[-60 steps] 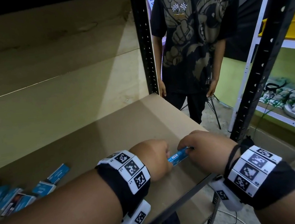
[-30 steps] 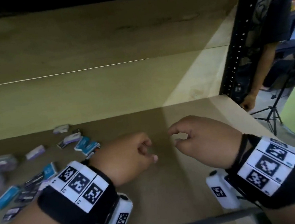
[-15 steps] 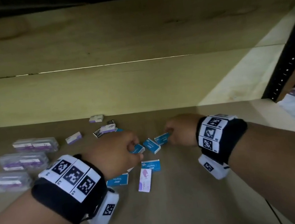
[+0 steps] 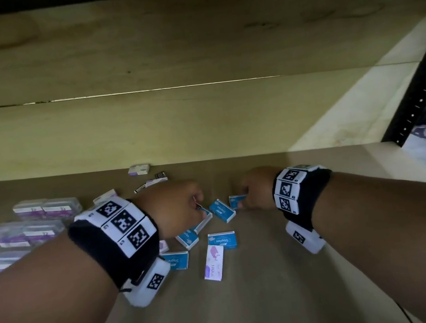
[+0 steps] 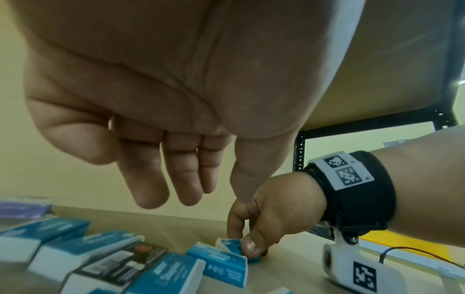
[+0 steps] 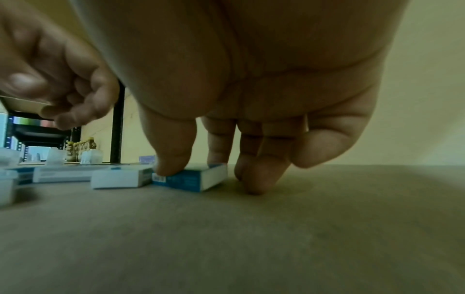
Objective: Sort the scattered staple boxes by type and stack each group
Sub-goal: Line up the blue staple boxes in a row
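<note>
Several blue staple boxes lie scattered on the wooden shelf (image 4: 275, 282), among them one (image 4: 222, 210) between my hands and another (image 4: 222, 240) nearer me. My right hand (image 4: 246, 200) pinches a small blue staple box (image 4: 237, 200) that rests on the shelf. The right wrist view shows the thumb (image 6: 171, 163) on that box (image 6: 191, 180) and the other fingers touching the board. My left hand (image 4: 199, 210) hovers over the blue boxes, its fingers (image 5: 153, 191) hanging relaxed and holding nothing. A white and purple box (image 4: 213, 262) lies in front.
Clear plastic cases with purple labels (image 4: 46, 208) stand in rows at the left. Small purple boxes (image 4: 139, 169) and a black box (image 4: 160, 174) lie near the back board. A black upright (image 4: 418, 98) bounds the shelf at the right.
Two seconds ago both hands held a blue box at the shelf's right end. They let it go, moved left to the scatter, and the right hand has taken hold of another blue box.
</note>
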